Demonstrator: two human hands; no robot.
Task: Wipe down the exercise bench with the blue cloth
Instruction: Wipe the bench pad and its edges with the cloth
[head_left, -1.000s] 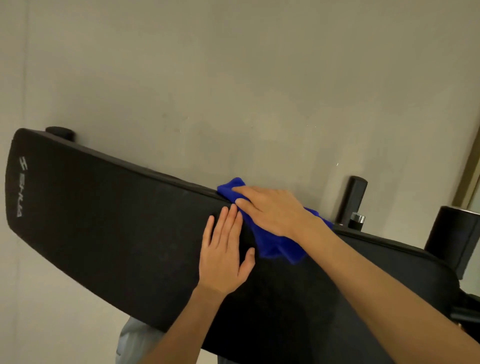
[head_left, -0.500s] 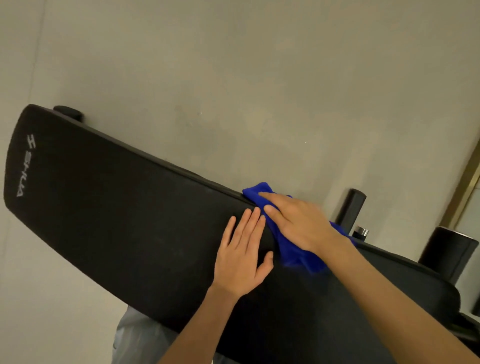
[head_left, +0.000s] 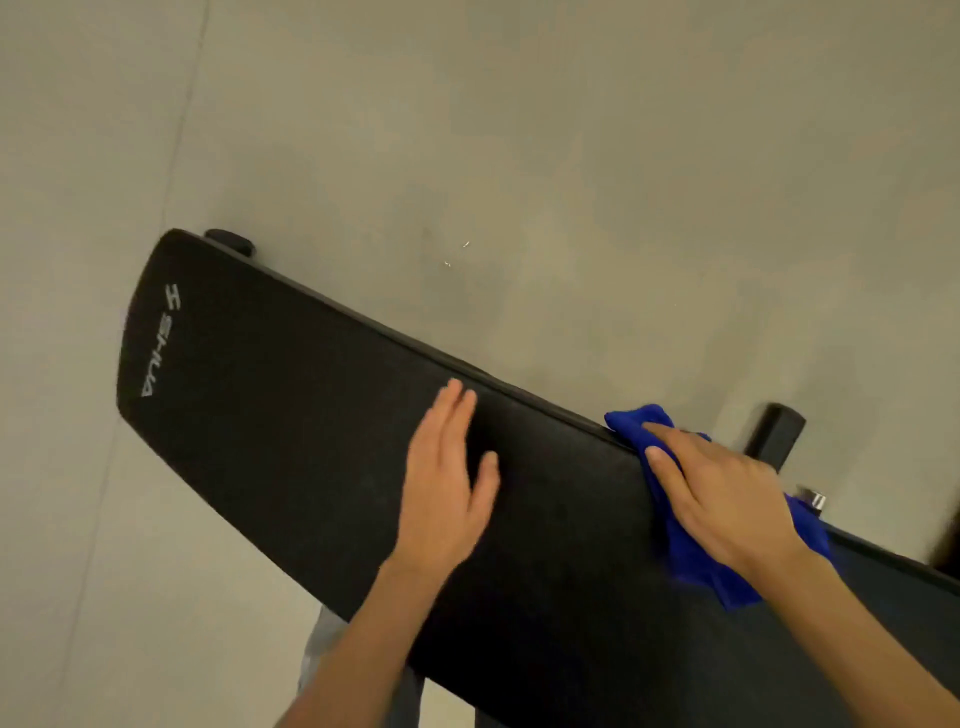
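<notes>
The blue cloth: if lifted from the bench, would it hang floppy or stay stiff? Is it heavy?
Probably floppy: the blue cloth is bunched in folds under the flat right hand. Likely light, as it bends softly over the bench edge.

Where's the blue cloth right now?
In the head view the blue cloth sits at right on the far edge of the bench under the right hand, apart from the left hand.

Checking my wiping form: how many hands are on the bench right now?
2. The left hand lies flat on the middle of the bench pad; the right hand presses the blue cloth against the pad's far edge, further right.
</notes>
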